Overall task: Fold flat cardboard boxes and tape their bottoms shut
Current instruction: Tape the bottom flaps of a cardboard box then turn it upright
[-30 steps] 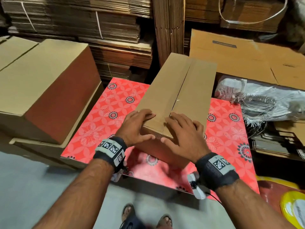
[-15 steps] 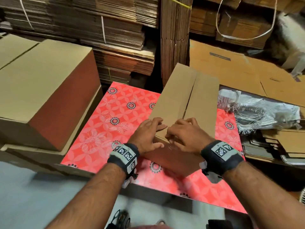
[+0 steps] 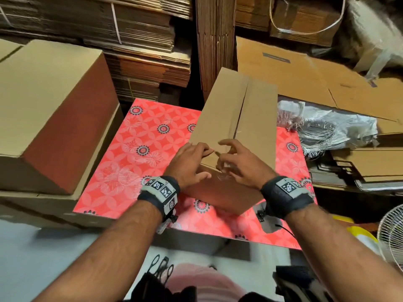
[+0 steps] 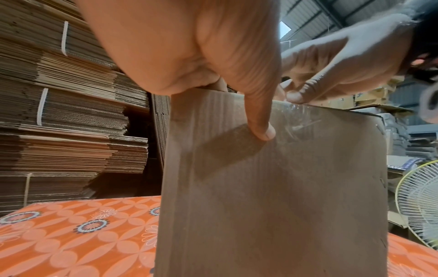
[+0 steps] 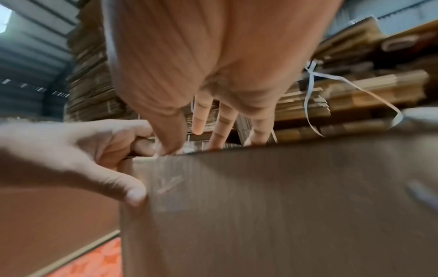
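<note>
Our left hand (image 3: 189,164) grips near top edge of cardboard box (image 3: 237,118): fingers over top, thumb (image 4: 260,129) pressed on near side panel. Our right hand (image 3: 239,166) just beside it at same edge, fingers curled, pinching clear tape (image 4: 301,120) lapped over edge at flap seam. Box stands on red floral tabletop (image 3: 135,153), two top flaps closed, meeting along centre. Larger folded box (image 3: 50,105) left of table. Bundled flat cardboard stacks (image 3: 139,40) behind. White fan (image 3: 392,232) at right.
</note>
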A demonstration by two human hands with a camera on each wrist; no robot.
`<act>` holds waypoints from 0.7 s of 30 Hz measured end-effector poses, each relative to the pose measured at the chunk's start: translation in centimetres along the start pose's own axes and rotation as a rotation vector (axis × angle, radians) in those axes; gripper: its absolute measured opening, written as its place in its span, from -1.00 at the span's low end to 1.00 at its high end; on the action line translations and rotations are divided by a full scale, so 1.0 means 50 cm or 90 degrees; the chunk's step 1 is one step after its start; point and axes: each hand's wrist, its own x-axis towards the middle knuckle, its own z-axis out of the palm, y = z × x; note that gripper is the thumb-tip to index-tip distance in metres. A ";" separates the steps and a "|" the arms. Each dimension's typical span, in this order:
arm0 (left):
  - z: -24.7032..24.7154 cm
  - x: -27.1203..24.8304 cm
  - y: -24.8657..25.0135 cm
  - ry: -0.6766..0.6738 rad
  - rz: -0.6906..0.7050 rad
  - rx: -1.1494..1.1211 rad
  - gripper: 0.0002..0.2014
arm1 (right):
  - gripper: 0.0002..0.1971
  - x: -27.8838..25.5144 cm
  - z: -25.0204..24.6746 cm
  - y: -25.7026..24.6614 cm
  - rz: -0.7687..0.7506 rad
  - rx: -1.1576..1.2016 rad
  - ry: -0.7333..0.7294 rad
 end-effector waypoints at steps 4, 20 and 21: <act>-0.007 0.000 0.012 -0.004 -0.005 0.010 -0.31 | -0.80 -0.014 0.008 0.003 -0.015 -0.028 0.013; 0.008 -0.004 0.001 -0.017 -0.043 -0.014 -0.34 | -0.88 -0.011 0.018 0.060 -0.065 0.153 0.026; 0.009 -0.004 0.001 -0.017 -0.041 -0.018 -0.35 | -0.87 -0.007 0.012 0.058 -0.074 0.147 0.013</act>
